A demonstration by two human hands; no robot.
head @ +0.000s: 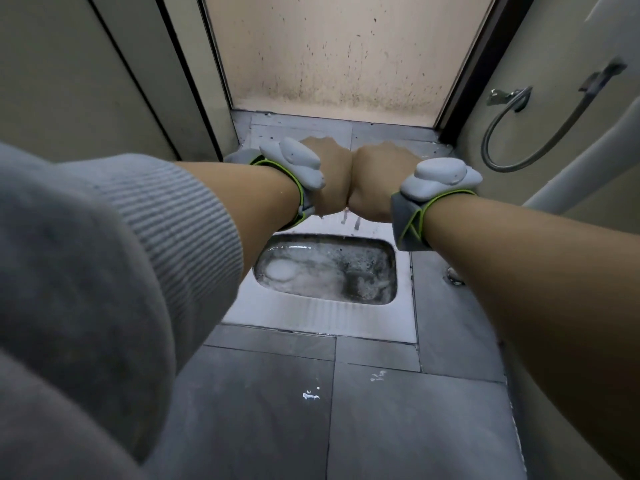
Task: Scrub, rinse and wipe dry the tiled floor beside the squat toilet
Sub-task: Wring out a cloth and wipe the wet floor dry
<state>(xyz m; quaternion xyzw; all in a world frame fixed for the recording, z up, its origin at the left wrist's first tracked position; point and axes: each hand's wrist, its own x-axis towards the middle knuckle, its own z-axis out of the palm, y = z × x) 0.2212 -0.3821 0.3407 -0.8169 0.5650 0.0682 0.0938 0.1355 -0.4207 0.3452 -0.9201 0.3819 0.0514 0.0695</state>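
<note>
Both arms stretched forward over squat toilet [325, 268], fists side by side, touching at knuckles. Left hand [329, 171] and right hand [377, 178] each curled tight, no brush, cloth or hose in either grip as far as visible; fingers point away from camera, so something small inside cannot be ruled out. Grey wrist devices [298, 161] strapped on both wrists. Tiled floor [398, 417] lies in front of and to right of pan, dark grey, dull, with white specks [310, 395] near middle joint; looks dry and not yet scrubbed. Spray hose [502, 140] hangs on right wall, well apart from hands.

Probably pre-start pose, no step begun. To do first step well: fetch scrubbing tool and water first, wet tiles, work from far corner back toward feet, along grout lines, extra passes on white specks. Keep footing clear of wet patch, pan edge slippery.
</note>
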